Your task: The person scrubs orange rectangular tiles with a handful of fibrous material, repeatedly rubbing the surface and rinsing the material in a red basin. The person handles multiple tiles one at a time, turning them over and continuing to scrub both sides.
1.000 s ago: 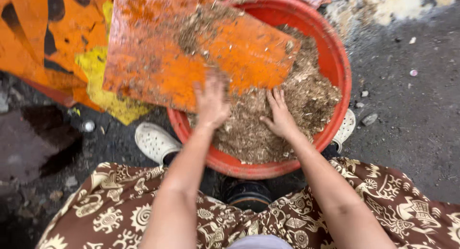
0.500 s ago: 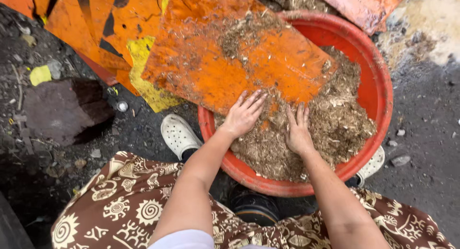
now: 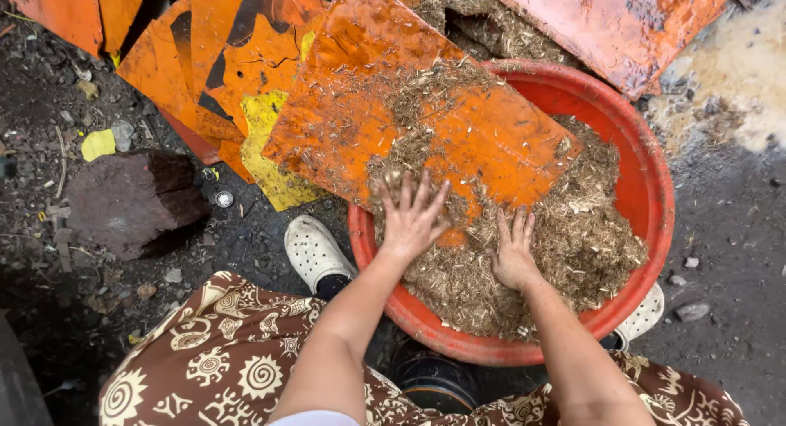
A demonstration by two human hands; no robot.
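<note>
The red plastic tub (image 3: 655,188) holds dry, strawlike shredded fibre (image 3: 573,246) (tan) — left hand (image 3: 412,217) and right hand (image 3: 514,252) press it flat, fingers spread, gripping nothing.

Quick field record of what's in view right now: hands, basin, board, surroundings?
left hand: fingers spread, flat on the board's lower edge, in the chaff
right hand: palm down on chaff in the basin
basin: red, round, on the ground, partly filled
chaff: dry, tan, fibrous; some strewn on the board
board: orange, worn, lying over the basin's left rim
rock: dark, left of the basin
shoe: white, by the rim
</note>
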